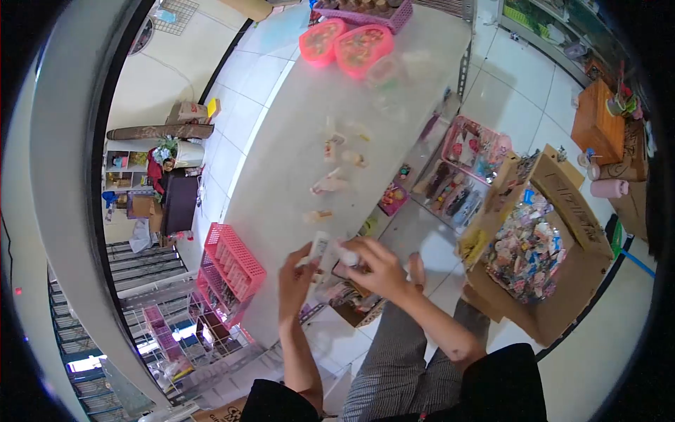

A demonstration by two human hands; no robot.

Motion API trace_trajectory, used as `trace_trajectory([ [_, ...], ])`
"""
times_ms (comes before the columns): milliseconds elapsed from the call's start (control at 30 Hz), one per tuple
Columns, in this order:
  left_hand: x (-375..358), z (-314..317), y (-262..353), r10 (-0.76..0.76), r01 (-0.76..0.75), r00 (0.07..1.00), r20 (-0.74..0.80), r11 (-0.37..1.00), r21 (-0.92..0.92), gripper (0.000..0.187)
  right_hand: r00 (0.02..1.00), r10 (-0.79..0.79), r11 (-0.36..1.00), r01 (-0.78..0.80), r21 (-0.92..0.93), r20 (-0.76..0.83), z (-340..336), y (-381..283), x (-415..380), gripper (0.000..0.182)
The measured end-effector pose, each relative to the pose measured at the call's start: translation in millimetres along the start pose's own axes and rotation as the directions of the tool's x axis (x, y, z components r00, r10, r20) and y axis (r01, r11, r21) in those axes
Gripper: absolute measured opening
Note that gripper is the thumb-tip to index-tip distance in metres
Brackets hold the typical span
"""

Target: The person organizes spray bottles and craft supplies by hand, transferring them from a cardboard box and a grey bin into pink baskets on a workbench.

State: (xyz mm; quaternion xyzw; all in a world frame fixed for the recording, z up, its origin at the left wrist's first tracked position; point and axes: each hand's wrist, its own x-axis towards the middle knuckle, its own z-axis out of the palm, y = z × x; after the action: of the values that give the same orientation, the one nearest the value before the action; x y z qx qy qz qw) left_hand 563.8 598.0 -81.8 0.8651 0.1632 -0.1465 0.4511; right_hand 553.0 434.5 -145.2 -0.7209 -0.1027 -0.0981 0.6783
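My left hand [297, 273] grips a small white bottle [320, 245] with dark print, held upright above the near end of the white table [281, 176]. Close beside it, the fingers of my right hand [380, 266] are closed on a small round white piece [349, 257], which looks like a cap. A short gap separates the two hands. Farther up the table lie several small pale bottles and tubes, among them a white bottle [330, 149], a pale wrapped piece [329, 181] and a small yellowish piece [318, 216].
Two pink heart-shaped boxes [363, 50] and a purple basket [401, 15] stand at the far end. A pink basket [242, 257] sits at the table's left edge. On the right, a cardboard box [576, 274] holds many small colourful items, near trays [485, 144] of accessories.
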Motion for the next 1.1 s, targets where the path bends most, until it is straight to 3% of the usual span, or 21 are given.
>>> trace_trajectory([
  [33,8.9,-17.2,-4.9,-0.034,0.049,0.995,-0.091,0.986,0.160,0.032,0.998,0.022,1.000,-0.020,-0.024,0.067,24.4,5.9,-1.2,0.036],
  [100,35.5,-46.9,-17.7,0.095,-0.043,0.992,-0.089,0.884,0.465,0.023,0.992,0.050,0.998,-0.045,-0.043,0.117,67.8,20.5,-0.5,0.035],
  [133,48.9,-57.1,-22.5,0.124,-0.062,0.990,-0.071,0.820,0.569,0.021,0.990,0.006,0.989,0.015,-0.146,0.140,87.9,29.2,-0.7,0.032],
  [167,64.4,-63.5,-27.1,0.121,-0.067,0.991,-0.056,0.816,0.574,0.021,0.985,-0.031,0.965,0.074,-0.252,0.170,102.0,35.4,-0.8,0.029],
  [233,93.4,-68.4,-34.3,0.272,-0.236,0.962,0.031,0.766,0.598,0.018,0.985,-0.040,0.942,0.094,-0.321,0.169,120.2,38.4,2.1,0.028],
  [300,113.4,-66.4,-36.4,0.230,-0.232,0.970,0.074,0.799,0.555,0.018,0.983,-0.059,0.911,0.125,-0.393,0.175,125.2,43.1,5.8,0.026],
  [333,120.3,-67.7,-39.0,0.192,-0.216,0.976,0.101,0.826,0.521,0.019,0.976,0.000,0.895,0.096,-0.436,0.216,126.2,44.9,8.1,0.028],
  [367,129.9,-70.5,-51.7,0.251,-0.292,0.956,0.151,0.796,0.531,0.018,0.965,0.059,0.877,0.072,-0.475,0.256,126.3,46.1,9.7,0.030],
  [500,134.1,-65.9,-58.2,0.204,-0.268,0.963,0.175,0.767,0.583,0.020,0.978,0.043,0.903,0.050,-0.427,0.204,127.6,59.3,9.6,0.030],
  [600,129.0,-62.3,-54.6,0.253,-0.295,0.955,0.154,0.787,0.541,0.025,0.971,0.078,0.887,0.036,-0.460,0.225,126.5,66.0,6.7,0.031],
  [800,123.9,-68.9,-48.6,0.193,-0.141,0.981,-0.006,0.735,0.663,0.024,0.976,0.134,0.912,-0.054,-0.407,0.169,102.6,52.2,-1.0,0.040],
  [867,129.6,-82.3,-63.6,0.484,-0.414,0.875,0.023,0.722,0.555,0.025,0.908,0.328,0.899,-0.215,-0.382,0.262,77.8,41.5,-5.3,0.047],
  [900,128.5,-86.9,-68.3,0.495,-0.370,0.868,-0.034,0.692,0.620,0.027,0.964,0.218,0.918,-0.149,-0.368,0.153,78.0,49.2,-22.0,0.050],
  [933,149.0,-107.7,-105.2,0.560,-0.456,0.820,-0.119,0.765,0.455,0.027,0.967,0.226,0.923,-0.173,-0.343,0.118,64.2,42.3,-30.5,0.051],
  [967,129.3,-87.9,-75.2,0.459,-0.377,0.844,-0.278,0.876,0.300,0.026,0.969,0.235,0.925,-0.197,-0.324,0.081,44.4,31.7,-36.1,0.051],
  [1000,113.5,-66.9,-48.3,0.579,-0.515,0.760,-0.295,0.814,0.268,0.026,0.982,0.188,0.932,-0.183,-0.311,-0.015,22.7,22.0,-43.3,0.051],
  [1033,97.3,-45.8,-21.2,0.686,-0.641,0.660,-0.306,0.727,0.246,0.027,0.962,0.264,0.943,-0.272,-0.191,-0.067,5.6,19.1,-52.9,0.048],
  [1067,79.7,-21.4,2.1,0.744,-0.517,0.591,-0.313,0.646,0.562,0.028,0.936,0.336,0.938,-0.343,-0.052,-0.110,-12.2,16.9,-63.1,0.044],
  [1100,61.6,13.2,18.4,0.738,-0.538,0.611,-0.286,0.652,0.534,0.028,0.921,0.364,0.924,-0.376,-0.072,-0.140,-40.6,11.6,-72.5,0.044],
])
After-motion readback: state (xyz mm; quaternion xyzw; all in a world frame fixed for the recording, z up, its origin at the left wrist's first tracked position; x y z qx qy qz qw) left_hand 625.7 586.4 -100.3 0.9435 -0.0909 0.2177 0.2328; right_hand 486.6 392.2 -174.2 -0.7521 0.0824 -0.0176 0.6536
